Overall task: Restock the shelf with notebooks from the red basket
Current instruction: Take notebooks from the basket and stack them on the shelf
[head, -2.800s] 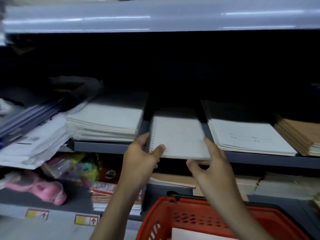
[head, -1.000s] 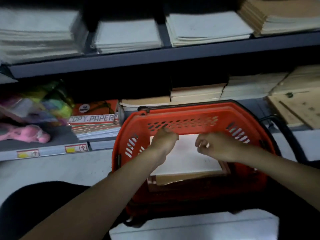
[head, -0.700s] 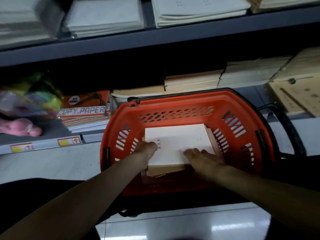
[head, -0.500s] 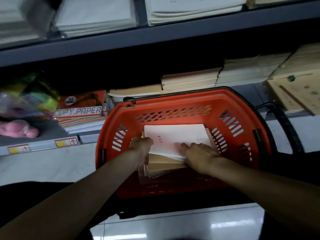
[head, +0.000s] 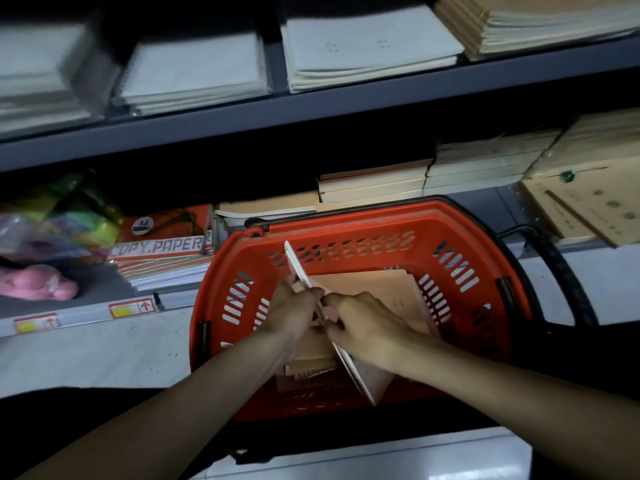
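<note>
One white notebook [head: 297, 266] stands up on its thin edge, tilted, over the red basket [head: 346, 221]. Both hands hold it near its middle. The left hand [head: 292, 315] is on its left side, and its fingers [head: 304, 294] are curled tight on the cover. The right hand [head: 363, 325] is on its right side, and its fingers [head: 337, 302] are bent and pinch the notebook too. The top end of the notebook points to the far wall of the basket. The low end points back to the person.

Half a second ago this notebook lay almost flat on the pile in the basket, with both hands at its near edge. Now it is tipped up off the pile, and the brown notebooks [head: 374, 282] under it show.

The basket is just in front of the low shelf [head: 86, 315]. On that shelf, at the left, are a pack of copy paper [head: 159, 244] and a pink toy [head: 38, 284]. Above is the top shelf [head: 311, 110]. Stacks of white notebooks [head: 194, 71] lie on it side by side, and a brown stack [head: 536, 22] lies at the right.
</note>
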{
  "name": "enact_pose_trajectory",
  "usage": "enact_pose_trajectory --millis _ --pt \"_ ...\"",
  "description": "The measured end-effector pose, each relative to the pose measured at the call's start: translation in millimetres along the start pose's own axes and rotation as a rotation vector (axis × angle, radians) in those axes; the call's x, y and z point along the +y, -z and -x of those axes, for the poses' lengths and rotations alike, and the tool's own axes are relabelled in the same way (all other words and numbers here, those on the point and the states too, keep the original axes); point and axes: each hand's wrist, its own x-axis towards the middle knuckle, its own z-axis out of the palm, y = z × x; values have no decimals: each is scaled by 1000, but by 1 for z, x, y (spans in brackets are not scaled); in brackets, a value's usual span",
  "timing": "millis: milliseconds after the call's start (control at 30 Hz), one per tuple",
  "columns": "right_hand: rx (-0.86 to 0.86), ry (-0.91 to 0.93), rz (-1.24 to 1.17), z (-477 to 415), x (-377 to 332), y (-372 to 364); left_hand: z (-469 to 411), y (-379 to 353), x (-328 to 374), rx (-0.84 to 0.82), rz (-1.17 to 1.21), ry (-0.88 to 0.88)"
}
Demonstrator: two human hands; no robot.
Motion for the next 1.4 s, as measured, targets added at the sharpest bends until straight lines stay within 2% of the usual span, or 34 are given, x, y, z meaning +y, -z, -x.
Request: enact_pose_trajectory --millis 133,267,333,400,500,567,633,700,833,900,967,1033,1167,1300,1400 --pt "9 -92 -150 8 2 -4 0 17 0 28 -27 -39" --pt "109 -295 -258 2 18 20 21 26 17 -68 101 -21" --pt "109 -459 -555 0 33 33 33 30 26 -137 134 -55" --pt "10 -547 -893 0 42 42 47 34 37 -199 145 -99" --pt "-217 -449 -1111 0 55 52 68 37 54 -251 100 -321" --pt "-223 -338 -1188 2 51 61 79 39 69 -209 64 -527" --pt "-93 -244 -1208 4 40 71 78 46 85 -116 40 -720" --pt "114 -132 -1233 5 24 82 72 55 100 -84 59 -828" --pt "410 108 -1245 9 2 118 64 68 122 -263 193 -852" --pt "516 184 -1256 5 -2 138 63 70 127 -380 70 -808" --pt "589 220 -1295 -1 -4 157 63 66 126 -382 -156 -787" --pt "645 247 -1274 -7 -4 173 60 57 124 -271 -218 -829" --pt "674 219 -1093 -12 -5 191 53 41 134 -124 -107 -927" --pt "725 121 -802 -8 -3 188 51 27 159 -73 -29 -991" --pt "777 117 -764 -2 -4 191 47 15 183 -31 65 -1001"
